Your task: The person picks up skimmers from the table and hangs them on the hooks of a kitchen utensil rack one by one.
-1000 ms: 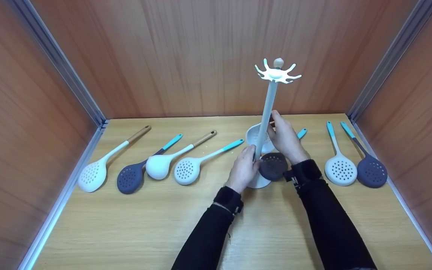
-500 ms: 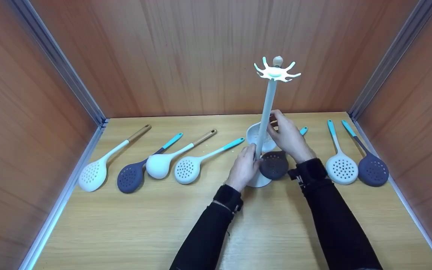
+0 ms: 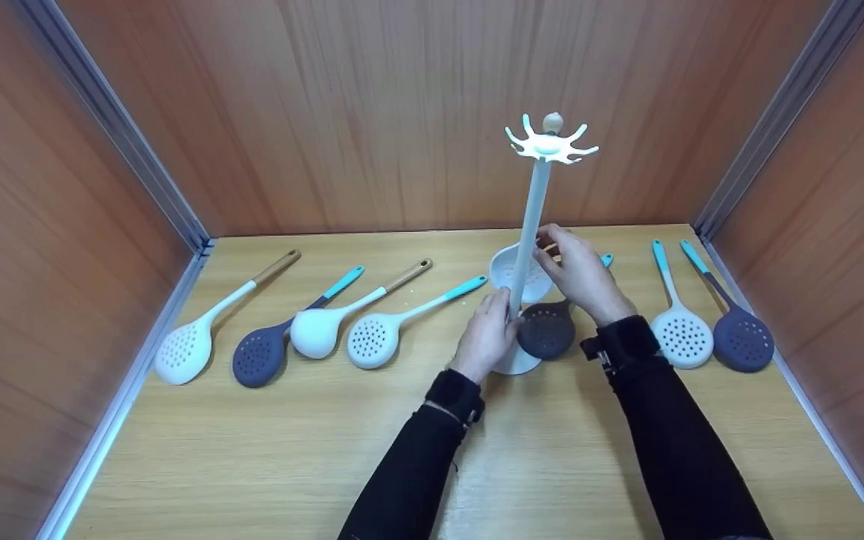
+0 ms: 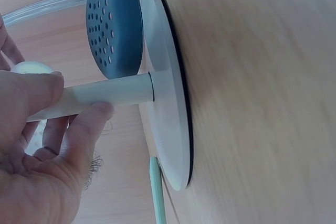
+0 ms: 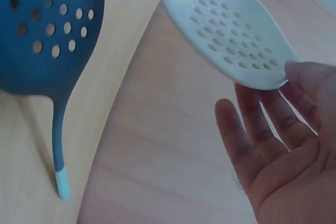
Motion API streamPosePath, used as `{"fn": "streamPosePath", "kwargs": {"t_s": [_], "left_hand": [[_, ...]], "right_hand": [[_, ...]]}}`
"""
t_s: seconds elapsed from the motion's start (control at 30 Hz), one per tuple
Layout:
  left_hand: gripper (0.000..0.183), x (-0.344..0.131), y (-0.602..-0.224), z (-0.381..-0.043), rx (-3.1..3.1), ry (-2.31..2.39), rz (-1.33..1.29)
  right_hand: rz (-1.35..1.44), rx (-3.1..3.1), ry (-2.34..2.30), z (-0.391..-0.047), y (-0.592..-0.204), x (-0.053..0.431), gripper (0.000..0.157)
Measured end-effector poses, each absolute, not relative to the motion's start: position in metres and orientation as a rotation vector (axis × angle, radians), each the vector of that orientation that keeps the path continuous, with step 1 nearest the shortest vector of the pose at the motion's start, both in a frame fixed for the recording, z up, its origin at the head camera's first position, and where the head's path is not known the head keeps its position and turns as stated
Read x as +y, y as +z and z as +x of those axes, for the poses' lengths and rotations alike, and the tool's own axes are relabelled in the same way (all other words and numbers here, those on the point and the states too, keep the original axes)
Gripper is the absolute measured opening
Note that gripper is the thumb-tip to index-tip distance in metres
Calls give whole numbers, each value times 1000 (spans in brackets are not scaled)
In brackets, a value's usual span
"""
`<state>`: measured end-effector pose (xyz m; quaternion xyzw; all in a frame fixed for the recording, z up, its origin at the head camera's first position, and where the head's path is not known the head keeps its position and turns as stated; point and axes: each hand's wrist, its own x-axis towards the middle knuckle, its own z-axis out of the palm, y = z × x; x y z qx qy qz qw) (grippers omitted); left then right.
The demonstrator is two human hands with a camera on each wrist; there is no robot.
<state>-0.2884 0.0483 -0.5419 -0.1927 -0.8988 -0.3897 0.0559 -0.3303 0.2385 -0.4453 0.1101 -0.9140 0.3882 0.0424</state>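
A white utensil stand point(image 3: 533, 210) with a crown of curved hooks and a round knob stands upright. My left hand point(image 3: 486, 337) grips its pole low down, thumb and fingers round it in the left wrist view. Behind the pole, a white skimmer point(image 5: 233, 32) with a perforated bowl is pinched at its edge by the thumb and fingers of my right hand point(image 3: 582, 276); its handle is hidden. A dark skimmer point(image 3: 548, 331) with a teal handle end lies by the stand's round base point(image 4: 170, 124), partly over it in the head view.
Left on the wooden table point(image 3: 327, 450) lie a white skimmer point(image 3: 184, 352), a dark skimmer point(image 3: 259, 356), a white ladle point(image 3: 316, 332) and a teal-handled white skimmer point(image 3: 374, 340). At right are another white skimmer point(image 3: 681, 337) and dark skimmer point(image 3: 743, 341). Wooden panels enclose the table.
My right hand has shifted slightly to the right. My left hand keeps its grip on the pole, and the stand and the utensils on the table stay practically where they were.
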Motion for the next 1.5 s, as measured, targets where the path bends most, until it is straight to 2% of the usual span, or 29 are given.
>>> {"fn": "streamPosePath", "kwargs": {"t_s": [0.43, 0.77, 1.0, 1.13, 1.37, 1.5], "left_hand": [[22, 48, -541, -286, -2707, -1120, -616], [26, 46, -542, -287, -2716, -1115, -616], [42, 45, -540, -287, -2748, -1210, -586], [38, 45, -540, -287, -2745, -1235, -579], [42, 42, -542, -289, -2730, -1179, -586], [34, 41, -541, -289, -2702, -1126, -612]], "right_hand": [[416, -2458, 1361, -338, -423, 215, 42], [434, -2429, 1382, -347, -419, 210, 33], [392, -2367, 1333, -359, -416, 211, 27], [370, -2353, 1330, -363, -415, 210, 25], [482, -2419, 1359, -360, -415, 205, 29], [489, -2470, 1401, -354, -413, 202, 31]]}}
